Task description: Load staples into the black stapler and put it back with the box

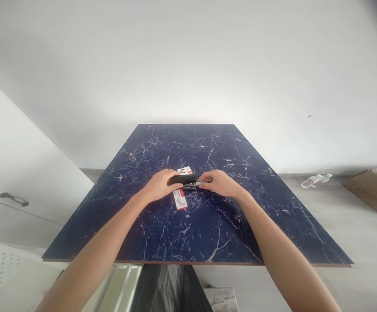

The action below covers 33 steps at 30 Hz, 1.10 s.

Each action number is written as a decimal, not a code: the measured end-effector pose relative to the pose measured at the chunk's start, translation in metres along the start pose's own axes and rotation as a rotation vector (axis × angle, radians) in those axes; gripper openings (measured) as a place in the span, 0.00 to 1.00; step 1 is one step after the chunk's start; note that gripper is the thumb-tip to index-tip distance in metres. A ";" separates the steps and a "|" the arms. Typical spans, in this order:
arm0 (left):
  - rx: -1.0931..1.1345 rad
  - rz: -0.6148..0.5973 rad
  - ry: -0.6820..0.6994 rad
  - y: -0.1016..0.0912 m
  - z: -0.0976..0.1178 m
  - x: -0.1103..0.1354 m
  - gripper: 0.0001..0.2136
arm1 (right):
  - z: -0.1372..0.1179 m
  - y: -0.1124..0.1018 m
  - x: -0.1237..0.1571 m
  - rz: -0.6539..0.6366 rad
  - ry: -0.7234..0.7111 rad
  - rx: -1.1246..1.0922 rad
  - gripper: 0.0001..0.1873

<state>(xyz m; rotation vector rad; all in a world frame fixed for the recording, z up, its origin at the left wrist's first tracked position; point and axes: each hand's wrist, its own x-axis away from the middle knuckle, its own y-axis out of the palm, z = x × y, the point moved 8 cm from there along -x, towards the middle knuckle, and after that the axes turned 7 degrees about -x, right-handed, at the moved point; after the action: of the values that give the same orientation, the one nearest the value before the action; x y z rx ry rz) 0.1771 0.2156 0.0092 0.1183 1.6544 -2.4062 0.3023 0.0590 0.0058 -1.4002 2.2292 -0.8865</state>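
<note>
A black stapler [185, 179] lies over the middle of the blue marbled table, its top and its tray apart. My left hand [161, 184] is closed round the left end of it, thumb along the near side. At the right end, my right hand [220, 183] pinches a small grey strip of staples [199, 183] against the open tray. A white and red box [180, 201] with a printed picture lies just on the near side of the stapler. Another small white and red box or card [185, 170] shows behind it, partly covered.
The blue table [188, 143] reaches to the white wall. A white cabinet with a dark handle [14, 199] stands on the left. On the floor to the right are a clear plastic bottle [316, 180] and a cardboard box [372, 190].
</note>
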 end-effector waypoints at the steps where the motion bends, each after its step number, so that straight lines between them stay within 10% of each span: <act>1: 0.000 -0.001 -0.002 0.000 0.000 0.000 0.18 | 0.000 0.000 0.000 -0.004 0.001 -0.007 0.11; 26: -0.056 -0.091 -0.026 -0.011 -0.010 0.005 0.22 | 0.015 -0.020 0.013 0.014 0.121 0.136 0.20; 33: -0.027 -0.095 -0.051 -0.014 -0.012 0.006 0.20 | -0.016 -0.011 0.025 -0.067 0.024 0.132 0.07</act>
<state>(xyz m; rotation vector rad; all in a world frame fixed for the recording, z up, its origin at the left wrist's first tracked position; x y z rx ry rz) 0.1678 0.2304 0.0170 -0.0266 1.7052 -2.4325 0.2889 0.0382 0.0254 -1.4171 2.1096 -1.0586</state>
